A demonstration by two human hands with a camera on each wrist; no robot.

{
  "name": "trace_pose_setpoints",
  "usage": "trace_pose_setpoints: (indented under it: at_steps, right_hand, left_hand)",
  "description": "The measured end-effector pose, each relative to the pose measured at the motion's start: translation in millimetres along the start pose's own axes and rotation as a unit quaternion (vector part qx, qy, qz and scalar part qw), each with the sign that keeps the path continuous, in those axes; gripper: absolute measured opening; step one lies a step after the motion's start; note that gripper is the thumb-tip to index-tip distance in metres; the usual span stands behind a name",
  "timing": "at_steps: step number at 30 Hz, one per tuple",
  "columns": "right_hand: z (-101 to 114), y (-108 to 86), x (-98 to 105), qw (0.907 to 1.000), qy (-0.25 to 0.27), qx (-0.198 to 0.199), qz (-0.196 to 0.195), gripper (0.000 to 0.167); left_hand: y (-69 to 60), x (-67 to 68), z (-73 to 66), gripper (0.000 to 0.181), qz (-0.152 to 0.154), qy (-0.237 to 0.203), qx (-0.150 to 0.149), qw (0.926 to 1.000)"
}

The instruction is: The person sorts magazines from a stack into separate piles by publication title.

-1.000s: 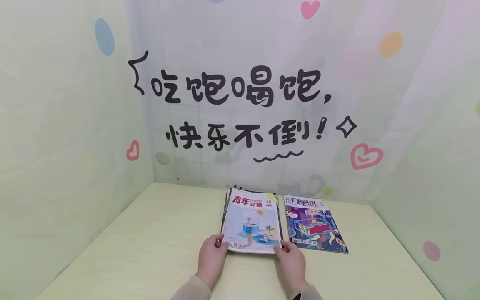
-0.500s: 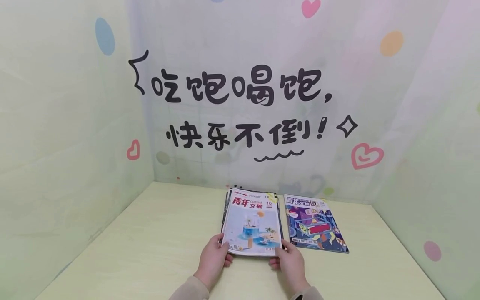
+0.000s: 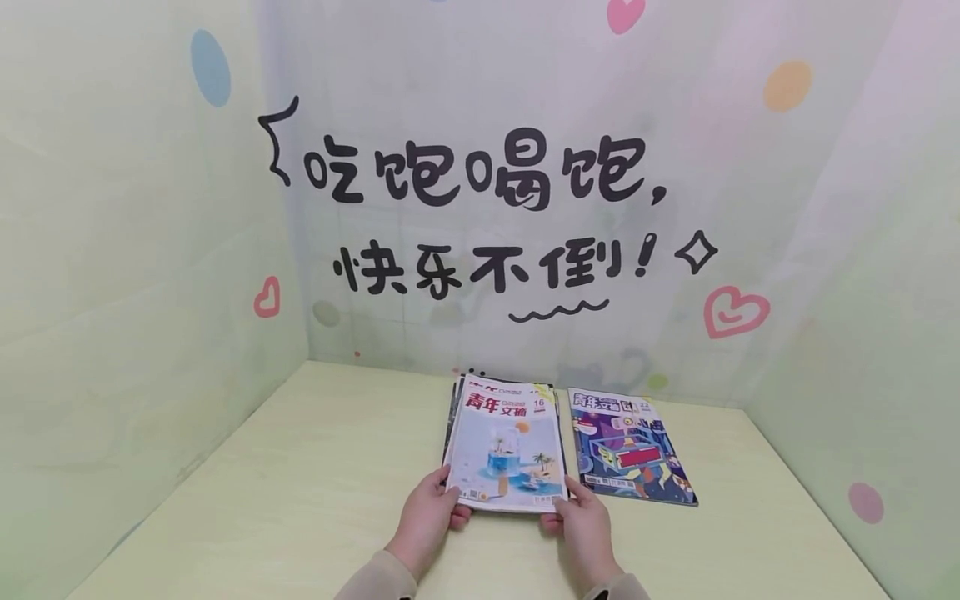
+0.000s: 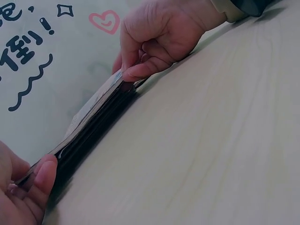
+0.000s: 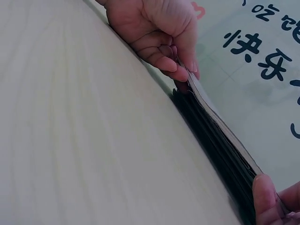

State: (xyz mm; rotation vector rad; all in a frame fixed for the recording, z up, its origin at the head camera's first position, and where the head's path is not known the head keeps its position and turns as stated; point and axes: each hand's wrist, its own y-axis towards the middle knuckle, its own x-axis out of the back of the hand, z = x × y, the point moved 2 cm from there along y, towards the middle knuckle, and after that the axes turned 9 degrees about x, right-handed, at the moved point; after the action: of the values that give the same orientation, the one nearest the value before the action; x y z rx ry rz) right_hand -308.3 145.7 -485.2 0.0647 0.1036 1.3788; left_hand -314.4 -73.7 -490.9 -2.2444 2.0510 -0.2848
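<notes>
In the head view a magazine with a white and blue cover [image 3: 510, 450] lies on top of a stack whose dark edges show at its sides. My left hand [image 3: 426, 521] pinches its near left corner, thumb on the cover and fingers beneath. At the near right corner my right hand [image 3: 587, 529] holds it the same way. Both wrist views show the pinched upper layer [image 4: 96, 105] [image 5: 220, 124] raised slightly at its near edge over darker magazines [image 4: 93, 136] [image 5: 211, 140]. How many copies are pinched, I cannot tell.
A magazine with a purple and blue cover [image 3: 633, 454] lies to the right of the stack, with a narrow gap between them. Around the pale wooden table [image 3: 285, 492] stand fabric walls, and the back one [image 3: 450, 333] carries large black lettering.
Over the last second the top magazine has slid slightly toward me, baring part of another cover at its far edge. The fingers of both hands have curled further under the near corners.
</notes>
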Motion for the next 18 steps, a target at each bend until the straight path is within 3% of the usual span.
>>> trace_pose_setpoints:
  at_steps: [7,18]
  right_hand:
    - [-2.3,2.0,-0.2,0.9996,0.003,-0.023,-0.016,0.051]
    - [-4.1,3.4,1.4,0.9994,-0.022,-0.027,-0.008,0.052]
  left_hand:
    - [-1.7,-1.2,-1.1,0.055,0.013,-0.032,0.003,0.9994]
    - [-3.6,-1.4,-2.1,0.061,0.024,-0.017,0.011,0.9995]
